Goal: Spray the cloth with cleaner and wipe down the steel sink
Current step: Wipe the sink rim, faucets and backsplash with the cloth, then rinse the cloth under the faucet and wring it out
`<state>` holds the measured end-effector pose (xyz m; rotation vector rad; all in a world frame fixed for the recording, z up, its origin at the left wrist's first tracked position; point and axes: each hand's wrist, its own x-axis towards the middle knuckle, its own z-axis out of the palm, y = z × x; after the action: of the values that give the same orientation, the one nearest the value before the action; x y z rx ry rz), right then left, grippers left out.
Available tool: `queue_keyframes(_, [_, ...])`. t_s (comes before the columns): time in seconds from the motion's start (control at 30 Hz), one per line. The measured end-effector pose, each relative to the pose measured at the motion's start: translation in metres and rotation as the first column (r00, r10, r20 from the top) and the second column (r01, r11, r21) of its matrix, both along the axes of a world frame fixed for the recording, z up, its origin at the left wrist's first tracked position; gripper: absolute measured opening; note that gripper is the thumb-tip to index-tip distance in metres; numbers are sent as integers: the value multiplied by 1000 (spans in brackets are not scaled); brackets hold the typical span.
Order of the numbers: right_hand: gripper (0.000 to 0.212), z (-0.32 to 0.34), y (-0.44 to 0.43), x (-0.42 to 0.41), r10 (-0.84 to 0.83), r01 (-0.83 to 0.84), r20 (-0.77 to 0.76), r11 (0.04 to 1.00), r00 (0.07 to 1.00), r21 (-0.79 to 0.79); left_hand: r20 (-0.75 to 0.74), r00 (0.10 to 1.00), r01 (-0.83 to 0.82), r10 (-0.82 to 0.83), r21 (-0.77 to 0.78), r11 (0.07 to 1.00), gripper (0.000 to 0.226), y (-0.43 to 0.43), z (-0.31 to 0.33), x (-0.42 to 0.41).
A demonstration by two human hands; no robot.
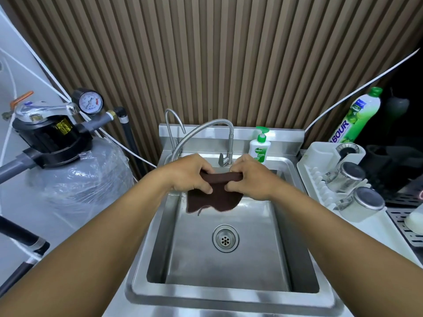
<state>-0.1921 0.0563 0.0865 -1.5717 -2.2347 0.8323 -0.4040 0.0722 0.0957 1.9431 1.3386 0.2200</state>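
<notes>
Both bare forearms are seen stretched forward from the lower corners over the steel sink [229, 298], whose front rim lies closest to the viewer. A round drain [225, 238] is set in the middle of the basin floor. Above the far part of the basin, a dark brown cloth [212, 199] is held up between the two hands: its top edge is bunched and pinched by the curled fingers and thumb of the left hand [191, 173] and of the right hand [248, 177], and the rest hangs loose, clear of the basin floor. Behind the hands, a flexible steel faucet [206, 128] is arched over the back ledge, and a white pump bottle with a green top [259, 148] stands just beside it. On the right, a white dish rack [320, 154] is loaded with upturned steel cups [345, 177], and a green dish soap bottle [357, 115] stands behind it. On the left, a plastic-wrapped tank [75, 179] is topped by a pressure gauge [89, 102].
</notes>
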Motion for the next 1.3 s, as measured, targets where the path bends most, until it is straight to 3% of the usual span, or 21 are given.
queue_keyframes(0.1, [14, -6, -1, 3, -97, 43, -297, 982, 950, -183, -58, 998, 23, -16, 127, 992, 7, 4, -6, -8])
queue_keyframes(0.23, [33, -22, 0, 0, -293, 9, -606, 904, 740, -427, 276, 958, -84, 78, 8, 996, 29, 5, -11, -22])
queue_keyframes(0.37, [49, -32, 1, -8, -422, -100, -725, 826, 544, -555, 465, 863, -182, 199, -80, 980, 14, 1, -26, -32])
queue_keyframes(0.43, [54, -34, -2, -10, -448, -148, -729, 792, 518, -592, 495, 838, -182, 228, -140, 973, 11, -5, -31, -35])
queue_keyframes(0.5, [55, -38, -5, -12, -499, -155, -723, 762, 478, -629, 504, 805, -289, 312, -127, 949, 17, -6, -40, -44])
queue_keyframes(0.6, [58, -49, -10, -13, -587, -140, -683, 706, 434, -695, 541, 658, -646, 524, 49, 762, 40, 0, -51, -55])
queue_keyframes(0.67, [63, -60, -14, -12, -618, -123, -645, 672, 449, -730, 445, 659, -719, 606, 137, 681, 54, 12, -58, -62])
queue_keyframes(0.73, [66, -71, -17, -9, -645, -91, -613, 651, 456, -753, 282, 756, -639, 591, 124, 759, 51, 27, -70, -68])
queue_keyframes(0.8, [68, -83, -18, -7, -675, -53, -586, 634, 448, -771, 198, 817, -566, 541, 101, 818, 26, 37, -79, -69])
queue_keyframes(0.93, [61, -115, -18, 2, -790, 99, -491, 558, 367, -824, 172, 852, -522, 494, 237, 819, 26, 29, -88, -63])
queue_keyframes(1.07, [44, -141, -24, 6, -877, 187, -380, 443, 294, -877, 157, 912, -409, 380, 246, 879, 41, 2, -102, -34])
queue_keyframes(1.2, [61, -165, -37, 0, -918, 165, -313, 357, 242, -919, 151, 972, -219, 183, 280, 935, 43, -17, -102, 15])
queue_keyframes(1.3, [54, -172, -42, -8, -937, 124, -287, 314, 198, -941, 226, 973, -85, 41, 189, 978, 33, -19, -98, 40])
